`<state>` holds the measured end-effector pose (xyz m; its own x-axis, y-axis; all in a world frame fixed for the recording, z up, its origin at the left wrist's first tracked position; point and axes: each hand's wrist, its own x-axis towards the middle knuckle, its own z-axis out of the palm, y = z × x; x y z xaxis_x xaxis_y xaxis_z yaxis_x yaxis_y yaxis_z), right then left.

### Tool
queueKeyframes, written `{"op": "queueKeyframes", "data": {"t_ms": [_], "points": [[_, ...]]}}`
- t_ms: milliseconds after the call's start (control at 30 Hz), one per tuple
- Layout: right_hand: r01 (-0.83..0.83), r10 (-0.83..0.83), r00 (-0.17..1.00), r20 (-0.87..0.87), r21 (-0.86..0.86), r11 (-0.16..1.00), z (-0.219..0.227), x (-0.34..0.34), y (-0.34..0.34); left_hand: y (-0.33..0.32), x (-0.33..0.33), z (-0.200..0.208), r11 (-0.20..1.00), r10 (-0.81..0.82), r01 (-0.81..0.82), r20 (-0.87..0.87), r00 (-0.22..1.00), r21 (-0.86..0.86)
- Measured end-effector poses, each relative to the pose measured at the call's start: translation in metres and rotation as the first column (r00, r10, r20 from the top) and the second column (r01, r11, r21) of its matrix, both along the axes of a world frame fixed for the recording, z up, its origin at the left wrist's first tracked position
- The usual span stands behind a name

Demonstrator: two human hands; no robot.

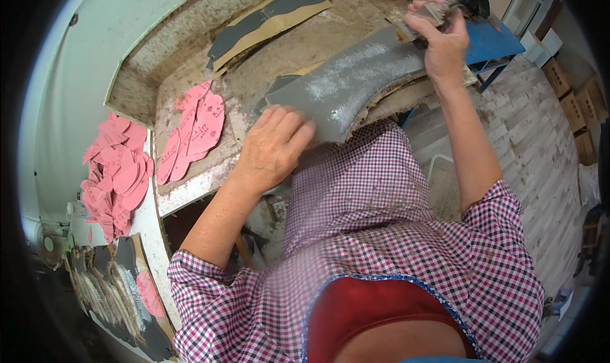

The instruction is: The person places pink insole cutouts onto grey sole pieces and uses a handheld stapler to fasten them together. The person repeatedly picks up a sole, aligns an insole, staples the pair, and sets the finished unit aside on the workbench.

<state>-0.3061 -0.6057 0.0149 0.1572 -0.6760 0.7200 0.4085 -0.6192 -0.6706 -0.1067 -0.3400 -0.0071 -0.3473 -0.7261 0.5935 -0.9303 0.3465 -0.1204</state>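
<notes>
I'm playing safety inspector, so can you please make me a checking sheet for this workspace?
Surface: brown worktop, dusty and dirty.
Job's things: curved grey sheet with white powdery patches; boxy silvery metal object, kind unclear.
Clutter: flat pink rounded pieces in two piles at left; dark-grey and tan strips at the back.
Hands: left hand at the sheet's left end, grip unclear; right hand around the metal object.
Cables: none clearly seen.
Surroundings: blue flat-topped table, brown cardboard boxes, pale plank-patterned floor.

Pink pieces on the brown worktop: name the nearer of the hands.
Left. The left hand is to the right of the pink pieces, not touching them; the right hand is much farther off, at upper right.
</notes>
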Motion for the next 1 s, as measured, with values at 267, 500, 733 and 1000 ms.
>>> {"op": "queueKeyframes", "data": {"t_ms": [267,500,733,1000], "points": [[-0.315,0.248,0.92,0.302,0.198,0.928,0.001,-0.019,0.038,-0.005,0.009,-0.002,0.945,0.279,-0.182,-0.38,0.882,0.272],[-0.667,0.518,0.737,0.435,0.344,0.661,-0.016,0.02,0.044,-0.02,0.056,-0.003,0.968,0.223,-0.143,-0.969,0.107,0.207],[-0.685,0.523,0.725,0.448,0.547,0.481,-0.08,-0.009,-0.031,0.067,0.078,0.013,0.905,0.091,-0.42,-0.935,0.342,-0.066],[-0.677,0.396,0.735,0.55,0.577,0.457,-0.094,-0.018,-0.052,0.377,0.1,0.062,0.432,0.185,-0.887,-0.946,0.267,-0.166]]}}
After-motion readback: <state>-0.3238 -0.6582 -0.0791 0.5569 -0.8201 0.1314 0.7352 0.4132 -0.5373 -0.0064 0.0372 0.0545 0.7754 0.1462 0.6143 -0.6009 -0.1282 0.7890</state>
